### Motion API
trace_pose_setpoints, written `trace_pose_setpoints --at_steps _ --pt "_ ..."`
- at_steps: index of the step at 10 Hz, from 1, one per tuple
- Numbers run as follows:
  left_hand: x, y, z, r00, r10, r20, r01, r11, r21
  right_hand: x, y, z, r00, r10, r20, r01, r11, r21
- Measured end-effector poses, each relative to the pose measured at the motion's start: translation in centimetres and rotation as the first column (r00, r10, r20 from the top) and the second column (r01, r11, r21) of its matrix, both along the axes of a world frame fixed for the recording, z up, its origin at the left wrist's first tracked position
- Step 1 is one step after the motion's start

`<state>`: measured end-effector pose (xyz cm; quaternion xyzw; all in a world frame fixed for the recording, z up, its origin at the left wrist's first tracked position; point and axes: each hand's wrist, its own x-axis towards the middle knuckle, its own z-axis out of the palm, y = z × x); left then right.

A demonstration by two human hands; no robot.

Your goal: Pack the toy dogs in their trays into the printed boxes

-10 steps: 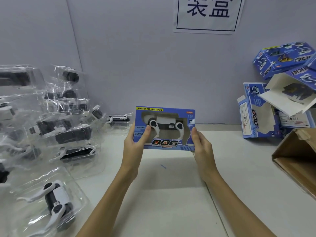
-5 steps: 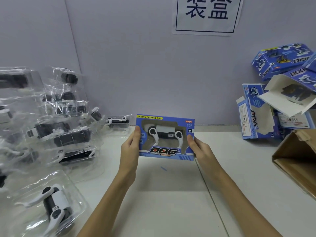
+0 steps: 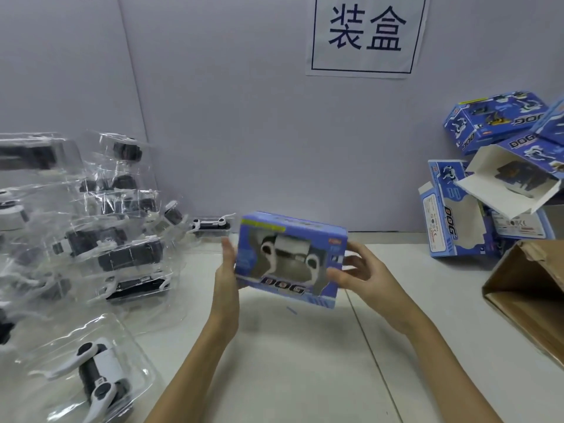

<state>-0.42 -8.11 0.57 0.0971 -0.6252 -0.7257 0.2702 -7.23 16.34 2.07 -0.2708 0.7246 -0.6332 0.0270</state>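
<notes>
Head view: both hands, left hand (image 3: 227, 270) and right hand (image 3: 357, 276), grasp the printed box (image 3: 290, 257) by its ends; light, crushable card, so hold the 2 ends, not the window.

Printed box (image 3: 290, 257): blue, windowed front showing a white-and-black toy dog, "DOG" lettering below; held above the table at centre, tilted, right end lower. Toy dogs in clear trays (image 3: 100, 370): piled at left. Further printed boxes (image 3: 494, 166): heaped at far right, one open-ended.
</notes>
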Motion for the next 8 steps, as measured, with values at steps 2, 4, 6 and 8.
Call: trace_pose_setpoints --at_steps 2,4,6,8 --pt "-0.3 0.4 -0.7 0.999 -0.041 -0.031 0.040 0.998 -0.046 0.3 0.8 0.0 0.958 0.070 0.277 -0.081 0.996 0.026" --pt "-0.3 0.1 -0.5 0.998 -0.018 -0.065 0.027 0.989 0.145 1.5 2.1 2.6 0.967 -0.014 0.256 0.090 0.953 -0.288" --pt "-0.6 -0.4 -0.9 0.999 -0.053 -0.003 0.053 0.997 0.051 3.2 5.6 3.4 0.824 -0.478 0.304 0.458 0.246 -0.854" --pt "-0.8 0.6 -0.9 0.991 -0.129 0.045 0.130 0.992 -0.007 0.5 7.4 2.9 0.741 -0.508 0.440 0.617 0.253 -0.745"
